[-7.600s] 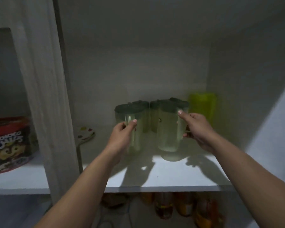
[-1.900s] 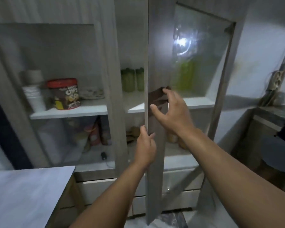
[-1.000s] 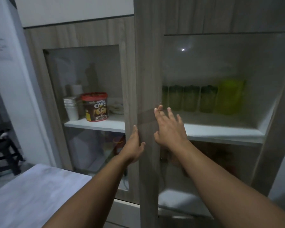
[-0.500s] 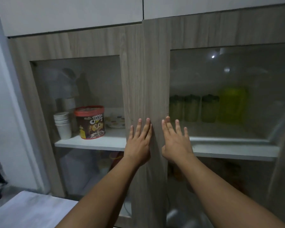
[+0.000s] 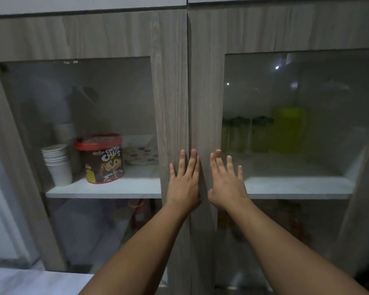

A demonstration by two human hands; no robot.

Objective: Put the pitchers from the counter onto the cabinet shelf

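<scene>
Both cabinet doors stand closed. Behind the right door's glass [image 5: 307,92], several clear pitchers with dark green lids [image 5: 261,135] stand in a row on the white shelf [image 5: 296,186], beside a larger yellow-green pitcher [image 5: 290,128]. My left hand [image 5: 184,179] lies flat on the left door's wooden frame [image 5: 170,103], fingers straight. My right hand [image 5: 225,182] presses flat on the right door's frame [image 5: 205,103]. Neither hand holds anything.
Behind the left door's glass stand a stack of white paper cups [image 5: 58,165], a red-lidded Choco Chips tub [image 5: 102,158] and a dotted plate [image 5: 141,154]. Jars show dimly on the lower shelf. A pale counter corner [image 5: 30,282] sits at bottom left.
The right door swung fully closed against the left one. Both hands stay flat on the door frames, and the view has moved closer to the cabinet.
</scene>
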